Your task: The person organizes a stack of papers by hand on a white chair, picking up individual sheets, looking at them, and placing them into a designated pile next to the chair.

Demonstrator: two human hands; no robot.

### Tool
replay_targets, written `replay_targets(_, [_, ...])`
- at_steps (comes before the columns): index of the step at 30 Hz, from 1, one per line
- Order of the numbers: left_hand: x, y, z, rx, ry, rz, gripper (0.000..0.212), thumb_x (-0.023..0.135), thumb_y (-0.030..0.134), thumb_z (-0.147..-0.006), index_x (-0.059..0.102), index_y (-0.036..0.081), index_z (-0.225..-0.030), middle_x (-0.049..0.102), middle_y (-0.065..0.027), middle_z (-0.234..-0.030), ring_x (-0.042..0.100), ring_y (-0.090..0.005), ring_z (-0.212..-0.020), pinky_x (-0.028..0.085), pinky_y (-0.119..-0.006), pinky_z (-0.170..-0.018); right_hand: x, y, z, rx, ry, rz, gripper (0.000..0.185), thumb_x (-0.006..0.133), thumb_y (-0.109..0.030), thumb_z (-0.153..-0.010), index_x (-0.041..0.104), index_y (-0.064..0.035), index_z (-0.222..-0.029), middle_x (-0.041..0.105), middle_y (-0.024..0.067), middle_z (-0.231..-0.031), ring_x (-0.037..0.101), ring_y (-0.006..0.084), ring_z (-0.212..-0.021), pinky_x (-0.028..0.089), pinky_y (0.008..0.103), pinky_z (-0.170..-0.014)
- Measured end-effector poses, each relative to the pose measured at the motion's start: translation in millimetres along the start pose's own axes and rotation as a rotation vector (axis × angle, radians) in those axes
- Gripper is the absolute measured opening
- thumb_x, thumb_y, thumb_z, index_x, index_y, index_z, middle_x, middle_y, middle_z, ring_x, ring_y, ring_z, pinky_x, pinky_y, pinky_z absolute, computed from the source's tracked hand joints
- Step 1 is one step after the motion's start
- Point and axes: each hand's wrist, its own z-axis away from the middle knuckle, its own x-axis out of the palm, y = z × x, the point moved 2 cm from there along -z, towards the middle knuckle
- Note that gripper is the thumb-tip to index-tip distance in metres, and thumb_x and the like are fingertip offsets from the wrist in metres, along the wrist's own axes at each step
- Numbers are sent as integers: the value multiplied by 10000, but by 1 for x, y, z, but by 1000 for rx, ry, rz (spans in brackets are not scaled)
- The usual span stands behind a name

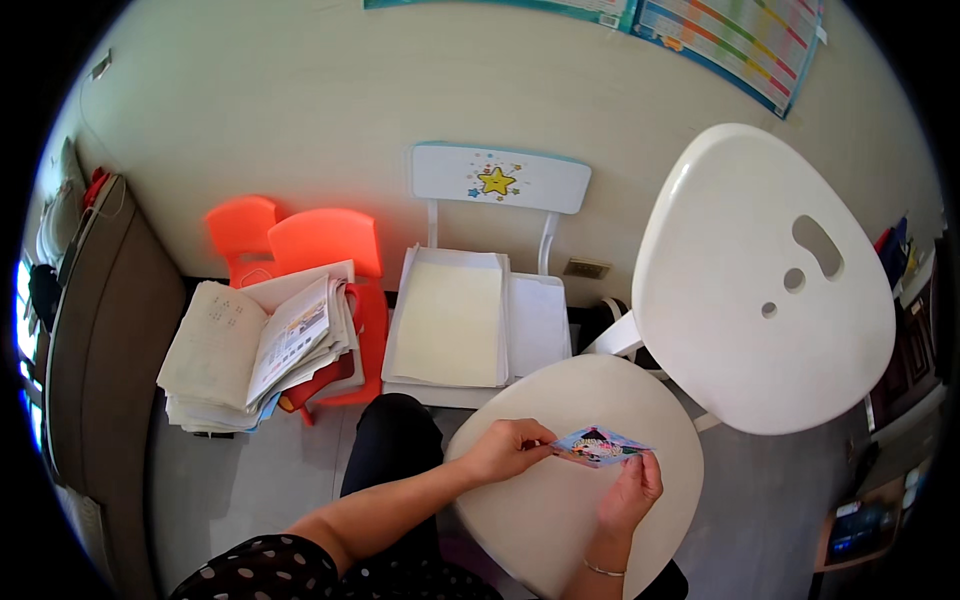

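A small diamond-shaped piece of colourful printed paper or card point(600, 445) is held level above the seat of a white chair point(555, 510). My left hand point(514, 448) pinches its left corner between thumb and fingers. At the right corner, the fingertips of my right hand point(634, 487) grip the lower edge. The upper face bears a cartoon-like picture with white, pink and black areas. Its underside is hidden. Behind the hands rises the chair's white backrest point(750, 300), with cut-out holes.
Orange plastic chairs point(326, 236) by the wall carry piled papers and an open book point(217, 337). Paper stacks point(450, 319) lie on a white chair with a star-printed backrest point(499, 180). A brown upholstered panel point(112, 337) stands left. Charts point(727, 45) hang above.
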Motion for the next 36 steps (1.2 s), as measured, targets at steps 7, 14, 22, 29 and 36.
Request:
replay_targets(7, [-3,5,2,16,107,69,106,698,27,-869,702,-6,-970,675,-80,-832,613,-129,-724,502,-270,-658,9,-8,-2,60,-193,-214,186,504,-40,-990,601,28,-1133,633,83,-1101,575,155,-1030,448,323,-909])
replay_targets(14, [0,3,-3,-44,123,104,106,707,46,-875,701,2,-972,668,-54,-819,590,-105,-700,495,-262,-647,18,-10,0,164,-281,-22,271,511,2,-951,581,46,-1209,626,104,-1173,583,157,-1064,441,320,-968])
replay_targets(22, [-3,4,-2,4,109,29,228,738,182,-869,693,2,-1001,673,-100,-802,611,-151,-685,490,-289,-634,11,1,4,132,-349,201,345,502,-7,-929,531,74,-1263,617,130,-1170,596,186,-1025,461,313,-927])
replay_targets(29, [-5,7,3,-1,57,-6,289,657,201,-913,650,8,-1127,639,-121,-689,598,-190,-601,466,-343,-579,23,-9,14,161,-339,176,407,492,-95,-974,460,71,-1344,591,161,-1171,597,220,-1000,486,336,-867])
replay_targets(36, [-6,7,6,84,94,-68,226,669,175,-875,692,41,-1056,668,-139,-755,632,-272,-663,490,-382,-627,33,-13,13,32,-260,186,290,630,-124,-899,609,49,-1130,608,196,-1080,636,305,-924,522,386,-777])
